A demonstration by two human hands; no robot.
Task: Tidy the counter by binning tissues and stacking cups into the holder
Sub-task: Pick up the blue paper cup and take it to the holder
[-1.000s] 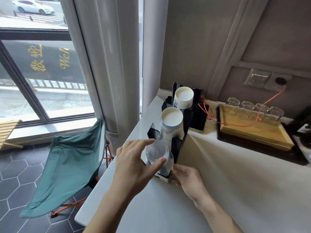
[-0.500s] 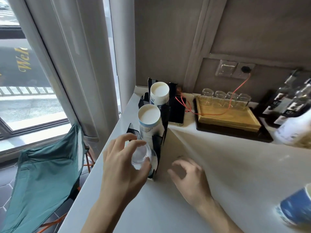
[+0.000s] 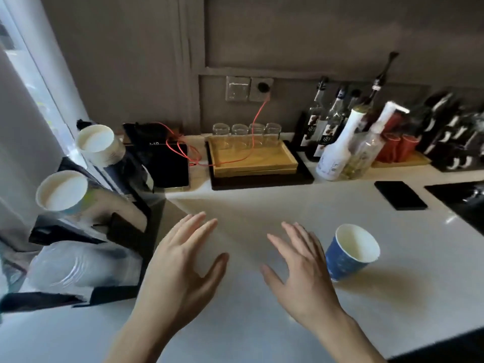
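Hands are seen spread flat above a white desk [image 3: 262,323], palms down and empty: the left hand [image 3: 180,268] with fingers extended, the right hand [image 3: 301,268] likewise splayed. A blue paper cup [image 3: 349,251] is seen tilted on the desk, just beside the right hand. At the left edge a black cup holder [image 3: 136,231] is seen, loaded with two white paper cup stacks [image 3: 62,192] and a clear plastic cup stack [image 3: 78,265]. Four glasses [image 3: 247,129] are lined up behind a wooden tray [image 3: 251,158] by the wall.
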